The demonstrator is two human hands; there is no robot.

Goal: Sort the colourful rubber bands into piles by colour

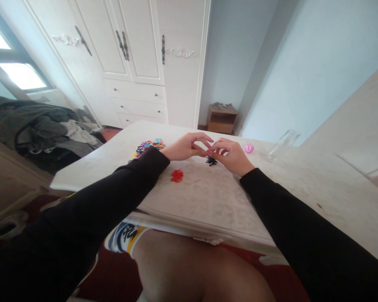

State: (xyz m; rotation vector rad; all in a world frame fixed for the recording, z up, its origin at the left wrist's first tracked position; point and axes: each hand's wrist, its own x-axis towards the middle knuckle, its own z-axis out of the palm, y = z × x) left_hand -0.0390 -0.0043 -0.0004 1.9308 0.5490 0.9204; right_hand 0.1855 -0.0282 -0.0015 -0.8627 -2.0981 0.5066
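Observation:
My left hand reaches in over the table, its fingers bent and thumb drawn in. Opposite it, my right hand is curled in a pinch. Their fingertips meet just above a small pile of black elastic bands. Whatever sits between the fingertips is too small to make out. A tangle of red elastic bands lies nearer to me, below my left hand. Beside my left wrist is a larger heap of multicoloured bands, partly covered by my sleeve.
The white table stretches off to the right. A pink object and a clear glass bottle or cup lying tilted are beyond my right hand. Behind stand a white wardrobe and a small wooden nightstand. Clothes are piled at left.

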